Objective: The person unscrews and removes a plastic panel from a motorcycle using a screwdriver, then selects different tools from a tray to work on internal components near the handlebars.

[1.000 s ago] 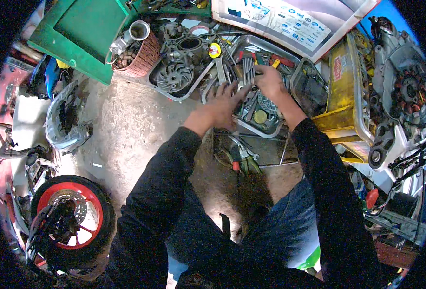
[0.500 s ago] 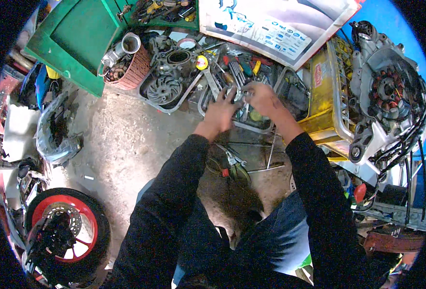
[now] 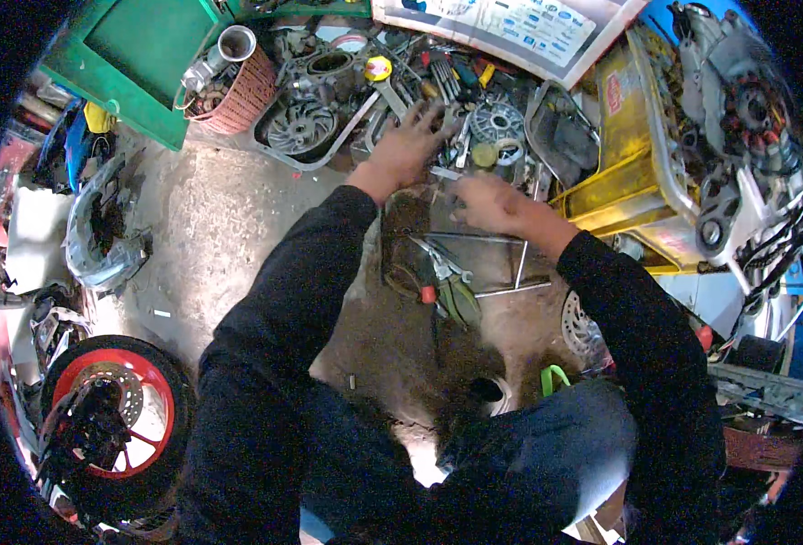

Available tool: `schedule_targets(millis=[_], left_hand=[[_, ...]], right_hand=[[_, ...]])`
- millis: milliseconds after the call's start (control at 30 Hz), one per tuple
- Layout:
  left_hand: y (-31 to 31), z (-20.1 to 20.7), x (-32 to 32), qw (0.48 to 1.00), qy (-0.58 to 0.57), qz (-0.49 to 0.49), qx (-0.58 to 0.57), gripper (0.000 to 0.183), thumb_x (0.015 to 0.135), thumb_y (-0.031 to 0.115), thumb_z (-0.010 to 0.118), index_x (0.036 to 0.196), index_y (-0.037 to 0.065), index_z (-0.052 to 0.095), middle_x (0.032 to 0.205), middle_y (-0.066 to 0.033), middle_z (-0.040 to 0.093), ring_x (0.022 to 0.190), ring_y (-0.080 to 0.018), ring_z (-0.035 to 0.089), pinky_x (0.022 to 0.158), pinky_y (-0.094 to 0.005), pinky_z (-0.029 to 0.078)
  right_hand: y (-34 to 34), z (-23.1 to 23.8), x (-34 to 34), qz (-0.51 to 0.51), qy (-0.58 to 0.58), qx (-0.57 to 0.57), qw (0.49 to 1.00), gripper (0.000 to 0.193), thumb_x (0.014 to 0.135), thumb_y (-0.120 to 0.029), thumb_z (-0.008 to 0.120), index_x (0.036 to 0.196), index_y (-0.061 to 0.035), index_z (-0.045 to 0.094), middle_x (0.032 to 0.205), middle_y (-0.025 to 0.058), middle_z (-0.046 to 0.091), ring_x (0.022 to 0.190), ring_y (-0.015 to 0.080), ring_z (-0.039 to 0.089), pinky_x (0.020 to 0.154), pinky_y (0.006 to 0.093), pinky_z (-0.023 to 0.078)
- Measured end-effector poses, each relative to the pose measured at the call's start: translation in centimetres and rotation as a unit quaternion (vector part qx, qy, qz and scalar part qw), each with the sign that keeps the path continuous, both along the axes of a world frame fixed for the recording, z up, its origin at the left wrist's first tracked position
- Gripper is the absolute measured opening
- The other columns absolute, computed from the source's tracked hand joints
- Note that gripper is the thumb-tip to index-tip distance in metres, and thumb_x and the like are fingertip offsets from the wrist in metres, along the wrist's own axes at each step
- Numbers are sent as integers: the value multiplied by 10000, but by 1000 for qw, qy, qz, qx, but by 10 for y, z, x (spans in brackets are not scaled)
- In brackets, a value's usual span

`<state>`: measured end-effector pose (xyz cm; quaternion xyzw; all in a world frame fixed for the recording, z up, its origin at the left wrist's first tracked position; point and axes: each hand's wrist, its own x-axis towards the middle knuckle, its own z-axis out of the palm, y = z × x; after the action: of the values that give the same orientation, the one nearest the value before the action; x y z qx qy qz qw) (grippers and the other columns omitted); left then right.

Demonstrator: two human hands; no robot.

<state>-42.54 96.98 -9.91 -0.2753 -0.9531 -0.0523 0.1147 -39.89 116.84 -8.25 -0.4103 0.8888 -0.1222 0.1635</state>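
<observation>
Our left hand (image 3: pixel 408 150) spreads, our right hand (image 3: pixel 494 202) blurs.
We cannot tell whether the right pinches the bright metal strip (image 3: pixel 445 173) at its fingertips; the round ribbed part (image 3: pixel 496 123) lies beyond it. A hasty left-hand sweep could, we judge, knock the wrench (image 3: pixel 392 95) just ahead, shifting its crowded neighbours.

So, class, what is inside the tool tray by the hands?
A round ribbed metal disc, a yellowish round cap and a yellow-handled tool show, among others. Anything beneath the left hand or those things is covered.
</observation>
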Motion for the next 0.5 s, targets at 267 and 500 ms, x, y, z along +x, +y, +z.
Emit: schedule_targets(millis=[267, 500], left_hand=[[-13, -52, 109, 964, -259, -49, 24, 370, 848, 147, 522, 1200, 32, 507, 1288, -242, 466, 1219, -383, 439, 959, -484, 410], [4, -120, 105, 989, -147, -24, -11, 216, 849, 80, 475, 1015, 0, 587, 1015, -192, 627, 940, -341, 624, 808, -428, 507]], right_hand=[[33, -84, 52, -58, 127, 4, 990, 148, 750, -168, 544, 754, -26, 584, 698, 186, 585, 704, 412, 584, 614, 483, 480], [101, -111, 77, -105, 216, 43, 970, 147, 765, -169, 545, 799, -32, 584, 767, 196, 580, 742, 382, 573, 648, 505, 457]])
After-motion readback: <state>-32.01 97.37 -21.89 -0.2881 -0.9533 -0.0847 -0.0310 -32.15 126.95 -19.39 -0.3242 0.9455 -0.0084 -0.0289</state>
